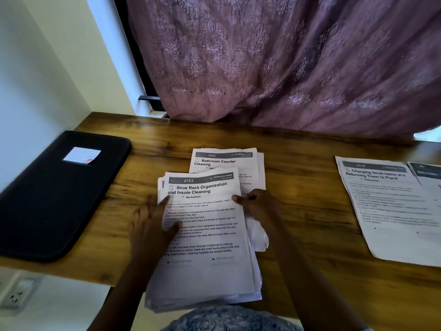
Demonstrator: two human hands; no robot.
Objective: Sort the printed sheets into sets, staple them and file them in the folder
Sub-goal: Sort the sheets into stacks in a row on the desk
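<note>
Centrally, low in the frame, the main stack of printed sheets (pixel 202 278) lies on the wooden worktop (pixel 305 187), its near end overhanging the worktop's front edge. The top sheet (pixel 210 235) is headed "Shoe Rack Organization and Insole Cleaning" and numbered 2723. My left hand (pixel 152 223) is open, its straight fingers resting across the left margin of this sheet; its outline is blurred. My right hand (pixel 257 206) pinches the sheet's right edge, thumb on top and the other fingers curled beneath.

Just behind the main stack, and partly covered by it, sits a smaller pile (pixel 226 161) headed "Bathroom Counter Cleaning", numbered 3062.

At the right of the frame, well apart from both piles, lies a third set (pixel 386 211) titled "Charging Small Items and Returning Them to Place". One further sheet (pixel 427 172) overlaps its upper right corner and is cut off by the frame edge.

At the left, the black folder (pixel 55 194) lies closed and flat on the worktop, a white label (pixel 82 155) on its cover.

A purple patterned curtain (pixel 286 56) fills the upper frame, its hem touching the worktop's far edge. A wall socket (pixel 16 292) shows at lower left.
</note>
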